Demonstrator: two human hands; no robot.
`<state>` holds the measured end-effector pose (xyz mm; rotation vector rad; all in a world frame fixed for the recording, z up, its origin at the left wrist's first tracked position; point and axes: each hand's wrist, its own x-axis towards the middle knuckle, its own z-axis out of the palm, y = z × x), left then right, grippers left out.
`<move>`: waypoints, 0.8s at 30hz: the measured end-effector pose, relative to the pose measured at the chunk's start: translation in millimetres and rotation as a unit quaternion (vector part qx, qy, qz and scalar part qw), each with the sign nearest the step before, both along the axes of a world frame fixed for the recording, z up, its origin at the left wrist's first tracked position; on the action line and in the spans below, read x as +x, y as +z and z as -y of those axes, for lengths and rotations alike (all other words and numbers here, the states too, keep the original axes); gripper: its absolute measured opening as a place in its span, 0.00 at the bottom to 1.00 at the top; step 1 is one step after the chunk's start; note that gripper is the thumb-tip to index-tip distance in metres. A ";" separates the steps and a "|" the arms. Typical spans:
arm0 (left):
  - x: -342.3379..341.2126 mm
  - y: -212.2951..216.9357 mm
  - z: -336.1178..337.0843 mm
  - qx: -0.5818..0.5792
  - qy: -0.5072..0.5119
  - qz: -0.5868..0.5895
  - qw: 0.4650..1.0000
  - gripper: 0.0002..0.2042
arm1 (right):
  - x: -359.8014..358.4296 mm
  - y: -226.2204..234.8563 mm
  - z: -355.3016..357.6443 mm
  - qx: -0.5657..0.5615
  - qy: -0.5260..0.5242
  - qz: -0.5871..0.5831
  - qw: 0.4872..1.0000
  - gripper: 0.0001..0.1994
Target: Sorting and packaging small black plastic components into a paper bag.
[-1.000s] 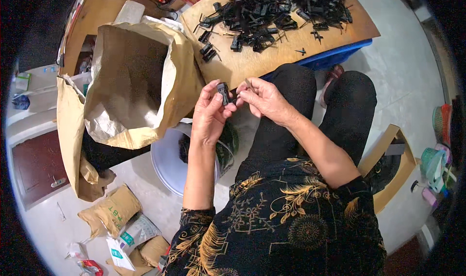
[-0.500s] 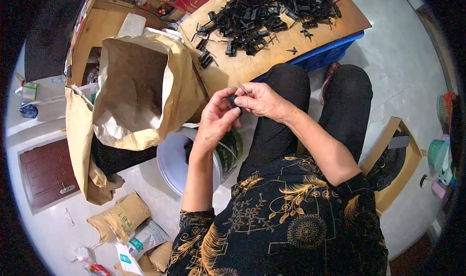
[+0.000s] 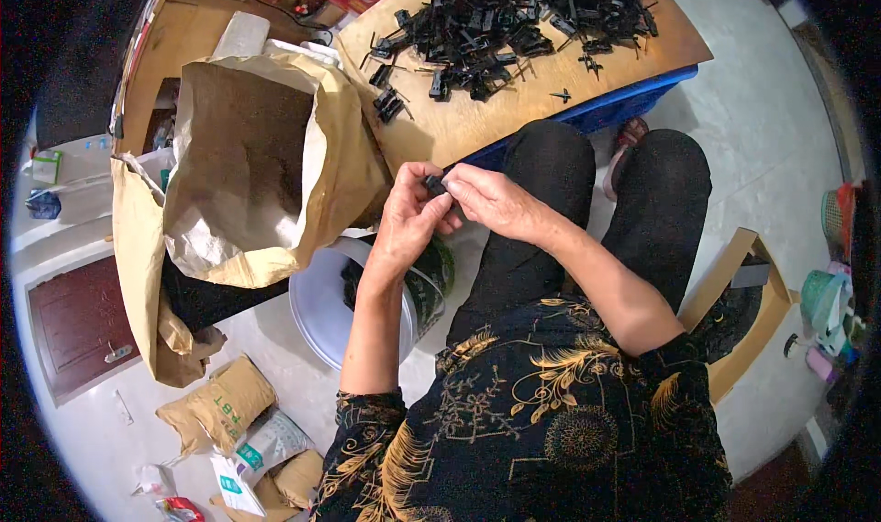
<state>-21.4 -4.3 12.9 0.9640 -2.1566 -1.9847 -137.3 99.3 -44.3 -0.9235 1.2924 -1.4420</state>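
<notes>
My left hand (image 3: 410,217) and my right hand (image 3: 493,202) meet above my lap, both pinching one small black plastic part (image 3: 435,185) between the fingertips. The part is mostly hidden by my fingers. Just ahead, a wooden board (image 3: 477,123) carries a big heap of several similar black plastic parts (image 3: 514,22), with a few loose ones (image 3: 388,102) near its left edge. Below my left hand stands a white bucket (image 3: 317,306) with dark pieces inside.
A large open brown paper sack (image 3: 248,164) stands at the left. Smaller paper bags (image 3: 216,407) lie on the floor at lower left. A blue crate (image 3: 624,104) supports the board. A cardboard box (image 3: 748,311) sits at my right.
My hands stay together on the small black part, with the fingers shifting slightly. The view has drifted a little, so the board and sack sit a bit differently in the picture.
</notes>
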 end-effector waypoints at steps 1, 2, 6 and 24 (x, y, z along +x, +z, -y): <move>0.1 -1.7 0.8 0.004 0.001 0.000 1.000 0.13 | 1.1 -0.6 0.5 -0.003 -0.005 -0.013 1.000 0.13; 0.1 -3.4 1.4 0.003 0.002 -0.004 1.000 0.12 | 1.9 -1.0 1.1 -0.006 -0.010 -0.026 1.000 0.13; 0.5 -7.6 6.6 0.017 0.006 -0.015 1.000 0.10 | 1.3 3.5 4.6 0.019 -0.002 -0.035 0.999 0.13; -24.7 -42.2 34.3 -0.225 0.031 0.026 0.973 0.08 | 11.9 -20.3 23.4 0.089 -0.139 0.038 0.986 0.09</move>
